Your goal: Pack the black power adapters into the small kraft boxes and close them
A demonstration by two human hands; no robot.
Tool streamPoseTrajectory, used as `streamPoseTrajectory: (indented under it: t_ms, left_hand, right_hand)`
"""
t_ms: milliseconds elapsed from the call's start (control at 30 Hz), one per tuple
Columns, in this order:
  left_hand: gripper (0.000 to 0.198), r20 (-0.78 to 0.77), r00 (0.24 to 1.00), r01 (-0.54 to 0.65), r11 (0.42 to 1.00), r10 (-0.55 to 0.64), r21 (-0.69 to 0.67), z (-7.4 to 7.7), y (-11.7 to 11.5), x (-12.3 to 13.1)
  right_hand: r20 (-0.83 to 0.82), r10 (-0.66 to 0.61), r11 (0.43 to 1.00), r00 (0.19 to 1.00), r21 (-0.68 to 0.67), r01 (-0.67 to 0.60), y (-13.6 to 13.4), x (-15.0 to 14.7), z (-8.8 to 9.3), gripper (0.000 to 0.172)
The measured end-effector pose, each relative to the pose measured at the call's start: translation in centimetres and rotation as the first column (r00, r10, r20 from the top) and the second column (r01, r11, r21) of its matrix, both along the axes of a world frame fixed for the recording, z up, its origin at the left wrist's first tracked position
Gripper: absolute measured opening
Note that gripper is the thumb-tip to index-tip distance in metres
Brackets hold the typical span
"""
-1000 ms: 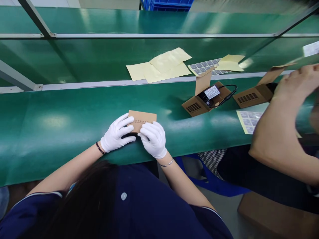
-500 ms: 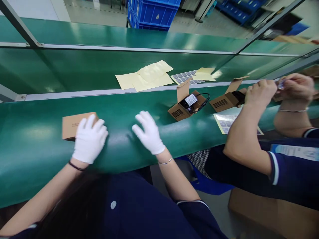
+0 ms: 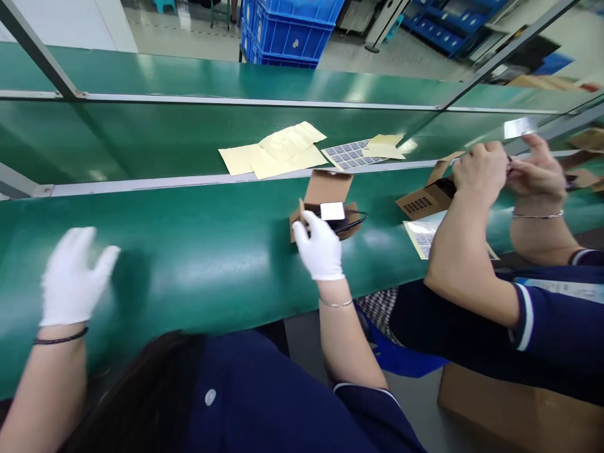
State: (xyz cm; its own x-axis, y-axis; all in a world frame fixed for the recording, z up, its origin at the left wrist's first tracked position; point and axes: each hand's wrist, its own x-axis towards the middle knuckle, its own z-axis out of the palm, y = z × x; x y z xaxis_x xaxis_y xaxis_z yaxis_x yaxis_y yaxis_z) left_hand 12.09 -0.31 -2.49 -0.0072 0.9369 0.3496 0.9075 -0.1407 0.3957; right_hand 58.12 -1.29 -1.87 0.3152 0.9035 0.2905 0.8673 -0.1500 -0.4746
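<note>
My right hand point(image 3: 321, 248), in a white glove, is closed on the left side flap of an open cardboard box point(image 3: 329, 184) on the green belt. Inside that box lies a black device with a white label point(image 3: 333, 211), and a black cable point(image 3: 359, 220) sticks out over its right edge. Over the left part of the belt, my left hand point(image 3: 78, 274), gloved too and slightly blurred, has thumb and fingers apart and holds nothing.
To the right, a co-worker's hands point(image 3: 512, 170) hold a small item beside another open cardboard box point(image 3: 418, 200). A label sheet point(image 3: 418, 236) lies below it. Yellowish papers point(image 3: 283, 151) and a second label sheet point(image 3: 352, 153) lie beyond the metal rail point(image 3: 179, 182).
My left hand has moved left, and the closed box that was by it is out of sight. My right hand has moved right and gripped the open box, which has shifted left and turned.
</note>
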Motion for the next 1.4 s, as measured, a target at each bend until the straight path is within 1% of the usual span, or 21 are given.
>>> streamPoseTrajectory:
  t_ms: [33, 67, 133, 200, 300, 400, 467, 533, 567, 667, 733, 767, 833, 900, 967, 1067, 1133, 1167, 1233, 1300, 1400]
  left_hand:
    - [0.069, 0.034, 0.999, -0.015, 0.997, 0.018, -0.07, -0.3, -0.2, 2.1]
    - [0.071, 0.088, 0.995, 0.061, 0.986, -0.047, -0.158, -0.5, -0.5, 4.2]
    - [0.078, 0.201, 0.966, 0.205, 0.952, -0.16, -0.226, -0.6, -1.2, 7.8]
    - [0.086, 0.343, 0.915, 0.314, 0.911, -0.214, -0.269, -0.4, -1.7, 10.3]
    - [0.097, 0.478, 0.866, 0.312, 0.905, -0.146, -0.289, 0.2, -1.9, 12.1]
    - [0.094, 0.492, 0.868, 0.252, 0.918, -0.075, -0.305, 0.6, -1.8, 12.5]
    - [0.086, 0.458, 0.886, 0.24, 0.918, -0.073, -0.317, 0.5, -1.8, 12.6]
    - [0.079, 0.398, 0.913, 0.229, 0.922, -0.092, -0.312, 0.4, -2.0, 12.7]
    - [0.076, 0.358, 0.927, 0.223, 0.933, -0.113, -0.283, 0.4, -2.1, 12.8]
    - [0.062, 0.15, 0.968, 0.212, 0.975, -0.201, -0.063, 1.2, -2.3, 13.2]
    - [0.047, -0.059, 0.957, 0.286, 0.958, -0.283, 0.038, 2.7, -2.1, 13.7]
    - [0.041, -0.157, 0.926, 0.35, 0.937, -0.343, 0.02, 3.6, -1.8, 14.1]
    - [0.038, -0.282, 0.828, 0.468, 0.875, -0.484, -0.127, 5.4, -0.8, 15.0]
    - [0.038, -0.308, 0.756, 0.504, 0.813, -0.578, -0.291, 6.6, 0.5, 15.9]
    - [0.033, -0.305, 0.732, 0.492, 0.782, -0.61, -0.382, 7.1, 1.9, 16.7]
    - [0.031, -0.302, 0.725, 0.49, 0.771, -0.619, -0.406, 6.6, 3.4, 17.3]
    - [0.033, -0.281, 0.732, 0.498, 0.77, -0.62, -0.4, 6.0, 3.8, 17.3]
    - [0.031, -0.27, 0.743, 0.497, 0.775, -0.613, -0.39, 5.8, 3.8, 17.2]
    - [0.023, -0.271, 0.774, 0.466, 0.805, -0.572, -0.368, 5.6, 3.5, 17.0]
    - [0.016, -0.302, 0.797, 0.408, 0.835, -0.523, -0.369, 5.7, 3.1, 17.1]
    - [0.018, -0.382, 0.765, 0.361, 0.836, -0.519, -0.412, 6.3, 2.4, 18.0]
  right_hand:
    - [-0.015, 0.112, 0.992, 0.994, 0.062, -0.111, -0.9, -2.1, 0.3, 0.036]
    - [-0.031, 0.228, 0.968, 0.973, 0.11, -0.224, -1.9, -4.1, 0.7, 0.035]
    - [-0.049, 0.422, 0.896, 0.905, 0.173, -0.408, -3.9, -7.0, 1.7, 0.033]
    - [-0.02, 0.551, 0.816, 0.834, 0.221, -0.534, -5.3, -8.6, 2.6, 0.032]
    - [0.048, 0.608, 0.745, 0.793, 0.312, -0.59, -5.5, -9.0, 3.3, 0.029]
    - [0.136, 0.572, 0.745, 0.809, 0.328, -0.581, -3.7, -9.1, 3.9, 0.026]
    - [0.225, 0.544, 0.786, 0.809, 0.201, -0.585, -2.1, -9.5, 4.7, 0.028]
    - [0.3, 0.553, 0.817, 0.777, -0.013, -0.577, -0.6, -10.1, 6.0, 0.03]
    - [0.32, 0.579, 0.81, 0.75, -0.126, -0.572, 0.1, -10.4, 6.7, 0.031]
    - [0.288, 0.694, 0.716, 0.66, -0.378, -0.587, 1.6, -10.8, 8.7, 0.036]
    - [0.221, 0.769, 0.626, 0.6, -0.452, -0.636, 2.0, -10.6, 9.2, 0.04]
    - [0.205, 0.798, 0.589, 0.568, -0.465, -0.661, 2.1, -10.4, 9.1, 0.053]
    - [0.228, 0.82, 0.564, 0.525, -0.479, -0.672, 2.1, -10.2, 8.5, 0.086]
    - [0.272, 0.795, 0.598, 0.541, -0.498, -0.628, 2.0, -10.1, 7.5, 0.097]
    - [0.28, 0.76, 0.636, 0.587, -0.508, -0.581, 2.0, -10.2, 6.5, 0.092]
    - [0.188, 0.731, 0.654, 0.656, -0.47, -0.593, 2.0, -10.1, 5.8, 0.085]
    - [0.044, 0.696, 0.669, 0.716, -0.401, -0.626, 1.8, -9.4, 5.7, 0.083]
    - [-0.042, 0.664, 0.691, 0.746, -0.347, -0.634, 1.7, -8.9, 5.6, 0.082]
    - [-0.205, 0.571, 0.777, 0.795, -0.178, -0.604, 1.5, -7.7, 5.3, 0.074]
    - [-0.367, 0.502, 0.849, 0.783, 0.039, -0.526, 1.1, -6.5, 4.8, 0.062]
    - [-0.495, 0.546, 0.837, 0.676, 0.288, -0.465, 0.2, -5.7, 3.9, 0.056]
